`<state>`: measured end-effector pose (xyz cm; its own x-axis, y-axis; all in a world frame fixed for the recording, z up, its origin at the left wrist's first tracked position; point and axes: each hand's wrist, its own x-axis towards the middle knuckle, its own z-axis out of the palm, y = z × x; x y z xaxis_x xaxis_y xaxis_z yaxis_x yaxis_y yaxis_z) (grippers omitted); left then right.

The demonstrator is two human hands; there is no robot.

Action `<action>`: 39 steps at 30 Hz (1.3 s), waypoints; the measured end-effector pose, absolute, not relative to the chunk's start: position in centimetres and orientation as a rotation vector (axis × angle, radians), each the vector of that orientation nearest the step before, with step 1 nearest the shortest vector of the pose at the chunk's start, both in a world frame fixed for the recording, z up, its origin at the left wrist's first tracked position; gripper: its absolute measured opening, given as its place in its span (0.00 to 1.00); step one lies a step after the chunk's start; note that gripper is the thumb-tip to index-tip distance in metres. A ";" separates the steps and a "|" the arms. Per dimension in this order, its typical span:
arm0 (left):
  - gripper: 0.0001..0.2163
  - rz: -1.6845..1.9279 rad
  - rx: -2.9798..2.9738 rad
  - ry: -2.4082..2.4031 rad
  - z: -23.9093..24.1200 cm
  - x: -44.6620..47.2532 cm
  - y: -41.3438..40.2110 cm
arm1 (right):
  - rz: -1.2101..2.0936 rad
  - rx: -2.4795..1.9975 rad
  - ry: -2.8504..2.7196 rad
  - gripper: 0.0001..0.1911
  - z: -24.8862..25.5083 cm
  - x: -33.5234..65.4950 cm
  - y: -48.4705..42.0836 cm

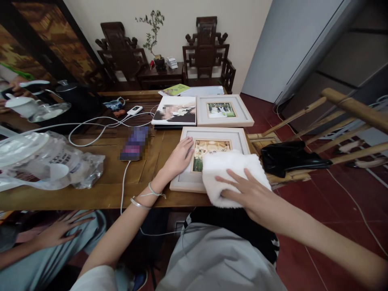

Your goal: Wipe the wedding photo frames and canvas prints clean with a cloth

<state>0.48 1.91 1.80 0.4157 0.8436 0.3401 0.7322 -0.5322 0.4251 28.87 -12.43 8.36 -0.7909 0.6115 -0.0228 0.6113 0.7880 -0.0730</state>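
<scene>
A picture frame (182, 178) with a pale wood edge, a white mat and a small photo lies face up near the table's front edge. My left hand (179, 157) rests flat on its left side, fingers stretched out over the mat. A folded white cloth (233, 167) covers the frame's lower right part and hangs past the near edge. On top of the cloth is my right hand (245, 188), pressing it down, with the lower fingers partly sunk in its folds. The photo's right part is hidden under the cloth.
Behind lie a second picture frame (242, 115) and a photo album (174, 109). A phone (136, 143) with a cable and a plastic bag (72, 161) are to the left. A bamboo chair (303, 121) holding a black bag (287, 157) stands right. Another person's hand (60, 230) rests lower left.
</scene>
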 end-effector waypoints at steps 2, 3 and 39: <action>0.22 0.798 2.461 1.376 1.9 0.5 1.9 | 0.010 -1.108 -2.919 0.47 7.6 28.6 -9.5; 0.22 0.811 2.460 1.369 1.9 0.5 1.9 | -0.058 -1.161 -2.882 0.47 7.2 28.5 -7.6; 0.19 0.901 2.470 1.446 1.1 0.7 2.2 | -0.250 -1.371 -2.769 0.42 6.8 27.6 4.9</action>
